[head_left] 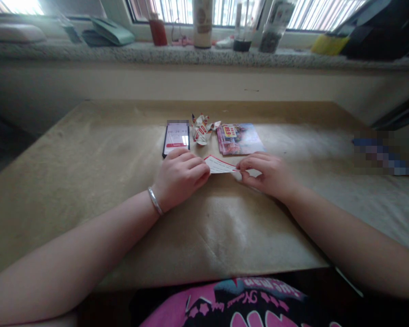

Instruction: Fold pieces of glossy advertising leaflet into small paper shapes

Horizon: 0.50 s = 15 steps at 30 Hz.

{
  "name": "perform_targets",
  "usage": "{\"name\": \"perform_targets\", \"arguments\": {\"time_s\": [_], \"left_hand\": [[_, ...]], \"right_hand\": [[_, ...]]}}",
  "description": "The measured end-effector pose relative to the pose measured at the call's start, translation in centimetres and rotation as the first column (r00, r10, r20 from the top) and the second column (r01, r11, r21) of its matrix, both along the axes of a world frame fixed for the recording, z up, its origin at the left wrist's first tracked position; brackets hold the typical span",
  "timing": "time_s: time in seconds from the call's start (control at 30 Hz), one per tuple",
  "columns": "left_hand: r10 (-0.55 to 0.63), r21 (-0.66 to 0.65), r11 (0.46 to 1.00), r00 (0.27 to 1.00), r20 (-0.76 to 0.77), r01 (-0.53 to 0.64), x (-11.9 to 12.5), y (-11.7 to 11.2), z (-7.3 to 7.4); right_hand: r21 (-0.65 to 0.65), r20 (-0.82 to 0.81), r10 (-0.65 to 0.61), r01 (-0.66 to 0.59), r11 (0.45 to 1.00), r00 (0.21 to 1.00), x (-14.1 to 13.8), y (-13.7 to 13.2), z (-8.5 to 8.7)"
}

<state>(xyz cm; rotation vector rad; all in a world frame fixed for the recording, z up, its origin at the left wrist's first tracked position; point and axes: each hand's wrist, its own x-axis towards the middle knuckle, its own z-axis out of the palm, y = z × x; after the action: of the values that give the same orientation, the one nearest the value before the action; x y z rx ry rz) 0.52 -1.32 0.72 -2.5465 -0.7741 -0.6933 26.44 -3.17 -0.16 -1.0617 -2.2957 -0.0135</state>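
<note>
A small white paper slip (220, 165) with a red edge and lines of print is stretched between my two hands, just above the table. My left hand (182, 175), with a silver bangle (155, 200) at the wrist, is closed on the slip's left end. At its right end, my right hand (264, 175) pinches the slip between thumb and fingers. Beyond my left hand lies a phone (176, 136) with a lit screen. Crumpled printed paper (202, 131) sits beside the phone. Past my right hand is a flat stack of colourful cards (241, 138).
The table (204, 236) has a tan cover and reaches a wall. On the stone windowsill (170, 54) stand a red bottle (157, 31), a pale cylindrical container (202, 25) and a clear jar (276, 27). A blurred flat object (385, 156) is at the right.
</note>
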Motion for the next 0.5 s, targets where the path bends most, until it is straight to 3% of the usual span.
{"name": "perform_targets", "arguments": {"time_s": [0.5], "left_hand": [[0.003, 0.019, 1.0, 1.0, 0.008, -0.004, -0.3, 0.2, -0.2]], "right_hand": [[-0.024, -0.056, -0.005, 0.004, 1.0, 0.998, 2.4, 0.5, 0.0]]}}
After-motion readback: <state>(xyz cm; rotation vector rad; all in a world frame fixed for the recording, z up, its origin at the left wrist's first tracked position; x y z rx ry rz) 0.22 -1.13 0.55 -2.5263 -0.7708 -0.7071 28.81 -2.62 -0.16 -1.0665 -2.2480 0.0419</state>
